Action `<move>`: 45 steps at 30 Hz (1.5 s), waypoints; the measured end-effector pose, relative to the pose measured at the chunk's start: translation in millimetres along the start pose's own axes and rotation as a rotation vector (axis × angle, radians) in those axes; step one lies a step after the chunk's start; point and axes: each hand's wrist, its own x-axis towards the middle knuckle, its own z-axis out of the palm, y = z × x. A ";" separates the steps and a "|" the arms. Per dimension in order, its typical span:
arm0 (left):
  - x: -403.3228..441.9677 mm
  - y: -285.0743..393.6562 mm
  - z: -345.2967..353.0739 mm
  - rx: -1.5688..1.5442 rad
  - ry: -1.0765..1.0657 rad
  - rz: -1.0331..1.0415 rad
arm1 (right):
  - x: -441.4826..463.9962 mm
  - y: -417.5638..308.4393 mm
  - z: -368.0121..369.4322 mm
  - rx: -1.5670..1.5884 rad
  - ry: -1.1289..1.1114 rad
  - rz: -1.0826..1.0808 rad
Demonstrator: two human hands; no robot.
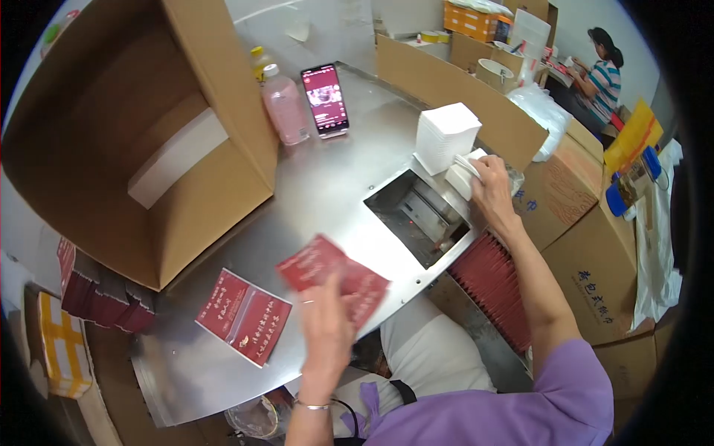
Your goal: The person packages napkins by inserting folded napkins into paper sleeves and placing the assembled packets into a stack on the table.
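Left hand (326, 323) is a blur over some red packets (311, 262) on the tabletop (327, 193), can't tell if its fingers are gripping; right hand (492, 187) has fingers pinched on a napkin (467, 166) beside the white stack (446, 135).

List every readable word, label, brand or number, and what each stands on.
"荷包式纸巾": large brown cardboard carton, lower right; smaller line unreadable.
"纸巾": brown cardboard box above it; other print unclear.
Flat red paper packet: white print too small.
Red paper packets at the left hand: blurred.
Black phone: screen text too small.
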 end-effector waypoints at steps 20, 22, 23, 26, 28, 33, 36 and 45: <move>4.3 10.6 14.9 0.464 -0.136 0.008 | -16.3 -87.5 -16.6 -0.163 -0.137 -0.133; 12.0 19.7 16.9 0.487 -0.170 -0.036 | -6.8 -44.1 -8.0 -0.357 -0.112 0.013; 11.4 24.7 17.5 0.433 -0.242 -0.101 | -8.9 -25.2 -2.6 -0.378 -0.233 0.056; 16.7 30.6 13.0 0.432 -0.233 -0.062 | -8.6 -14.1 4.6 -0.221 -0.069 0.004; 19.1 21.6 19.1 0.428 -0.107 0.078 | -4.8 -15.4 3.3 -0.173 -0.123 0.071; 13.6 17.8 24.5 0.333 -0.196 0.063 | -10.1 -4.7 5.3 -0.054 -0.013 -0.006; 13.7 27.7 17.9 0.342 -0.283 0.040 | -13.4 -31.0 3.6 0.063 0.006 -0.087; 9.4 36.7 16.4 0.143 -0.244 -0.035 | -43.7 -177.4 20.2 0.093 -0.705 -0.430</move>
